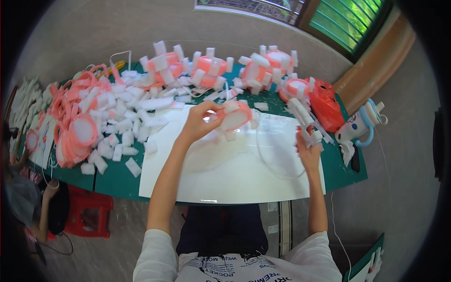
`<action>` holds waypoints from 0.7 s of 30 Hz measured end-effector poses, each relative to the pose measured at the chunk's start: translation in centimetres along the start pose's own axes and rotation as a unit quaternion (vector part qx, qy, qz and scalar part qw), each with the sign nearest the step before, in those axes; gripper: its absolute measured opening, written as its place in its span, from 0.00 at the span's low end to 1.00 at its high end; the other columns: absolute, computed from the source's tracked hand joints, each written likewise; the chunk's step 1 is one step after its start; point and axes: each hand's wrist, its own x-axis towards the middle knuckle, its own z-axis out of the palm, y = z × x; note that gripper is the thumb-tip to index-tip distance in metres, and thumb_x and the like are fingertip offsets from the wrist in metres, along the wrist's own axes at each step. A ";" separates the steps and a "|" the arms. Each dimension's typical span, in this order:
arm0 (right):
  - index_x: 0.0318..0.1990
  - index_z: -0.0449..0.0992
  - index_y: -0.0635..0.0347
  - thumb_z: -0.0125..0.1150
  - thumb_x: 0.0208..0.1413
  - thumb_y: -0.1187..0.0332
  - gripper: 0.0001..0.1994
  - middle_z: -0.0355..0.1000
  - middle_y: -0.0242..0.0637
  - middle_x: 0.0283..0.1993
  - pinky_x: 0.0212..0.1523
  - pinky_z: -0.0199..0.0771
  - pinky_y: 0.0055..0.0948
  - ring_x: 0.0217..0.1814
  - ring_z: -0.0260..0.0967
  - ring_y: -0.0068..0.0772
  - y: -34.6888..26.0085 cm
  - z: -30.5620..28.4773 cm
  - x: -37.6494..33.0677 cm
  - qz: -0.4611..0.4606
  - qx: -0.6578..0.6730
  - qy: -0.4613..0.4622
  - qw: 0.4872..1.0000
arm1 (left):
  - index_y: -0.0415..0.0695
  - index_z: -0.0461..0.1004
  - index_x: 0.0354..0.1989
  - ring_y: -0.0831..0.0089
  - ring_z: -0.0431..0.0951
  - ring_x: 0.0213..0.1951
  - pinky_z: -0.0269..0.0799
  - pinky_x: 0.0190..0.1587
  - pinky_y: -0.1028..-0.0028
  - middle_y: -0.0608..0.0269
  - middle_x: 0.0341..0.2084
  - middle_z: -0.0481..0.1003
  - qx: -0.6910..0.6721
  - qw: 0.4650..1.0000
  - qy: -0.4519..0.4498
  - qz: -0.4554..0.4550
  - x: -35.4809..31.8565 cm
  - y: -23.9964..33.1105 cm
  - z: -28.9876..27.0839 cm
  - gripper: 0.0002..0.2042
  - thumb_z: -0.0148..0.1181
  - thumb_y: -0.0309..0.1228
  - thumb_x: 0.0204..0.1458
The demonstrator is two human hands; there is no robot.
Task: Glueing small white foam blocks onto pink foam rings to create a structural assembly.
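Above the white board point(221, 181), my left hand point(202, 123) pinches the edge of a pink oval foam piece point(238, 117) with a white middle. Small white foam blocks stick out around its rim. My right hand point(307, 152) is wrapped round the handle of a white glue gun point(299, 112), held over the board's right side. The gun points up and away from me, apart from the foam piece. A pale cord loops across the board toward my right hand.
Loose white foam blocks point(124, 124) and pink foam ovals point(84, 129) are heaped at left. Pieces with blocks attached point(209, 66) line the back. At right are a red plastic bag point(325, 105) and a tumbler point(354, 126). Another person's hand point(50, 189) shows far left, near a red stool point(89, 211).
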 end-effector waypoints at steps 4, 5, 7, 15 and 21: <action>0.44 0.67 0.63 0.59 0.48 0.68 0.16 0.70 0.49 0.28 0.28 0.67 0.36 0.28 0.69 0.46 5.5 -1.2 1.2 -0.154 -0.244 -0.027 0.957 | 0.37 0.73 0.34 0.78 0.74 0.36 0.71 0.38 0.79 0.64 0.32 0.74 -0.001 1.000 -0.013 0.013 -0.1 -0.1 0.0 0.11 0.62 0.25 0.40; 0.44 0.67 0.63 0.59 0.48 0.68 0.16 0.70 0.49 0.28 0.28 0.67 0.36 0.28 0.69 0.46 6.4 -1.3 1.0 -0.163 -0.238 -0.035 0.957 | 0.37 0.73 0.34 0.78 0.74 0.36 0.71 0.38 0.79 0.64 0.32 0.74 0.006 1.000 -0.003 0.008 -0.2 -0.1 -0.1 0.11 0.62 0.25 0.40; 0.49 0.65 0.62 0.58 0.49 0.68 0.19 0.68 0.50 0.34 0.34 0.66 0.38 0.36 0.67 0.49 7.5 -1.5 0.6 -0.112 -0.319 -0.131 0.932 | 0.38 0.73 0.34 0.77 0.74 0.34 0.72 0.36 0.79 0.63 0.31 0.75 0.007 0.999 0.003 0.032 -0.3 -0.2 -0.2 0.12 0.63 0.26 0.40; 0.51 0.66 0.61 0.55 0.51 0.69 0.19 0.65 0.47 0.42 0.42 0.63 0.43 0.45 0.62 0.47 5.9 -1.3 1.7 -0.063 -0.522 -0.165 0.834 | 0.38 0.73 0.32 0.69 0.74 0.31 0.71 0.36 0.73 0.58 0.28 0.74 -0.033 0.999 0.005 0.032 0.3 0.1 0.4 0.12 0.63 0.29 0.38; 0.42 0.71 0.62 0.56 0.41 0.81 0.16 0.68 0.42 0.41 0.47 0.62 0.39 0.47 0.64 0.45 -14.1 7.2 -0.9 -0.341 -0.128 -0.028 0.931 | 0.41 0.74 0.33 0.73 0.74 0.33 0.72 0.36 0.75 0.63 0.29 0.75 -0.005 0.999 0.004 0.042 -0.4 -0.4 -0.4 0.11 0.62 0.28 0.39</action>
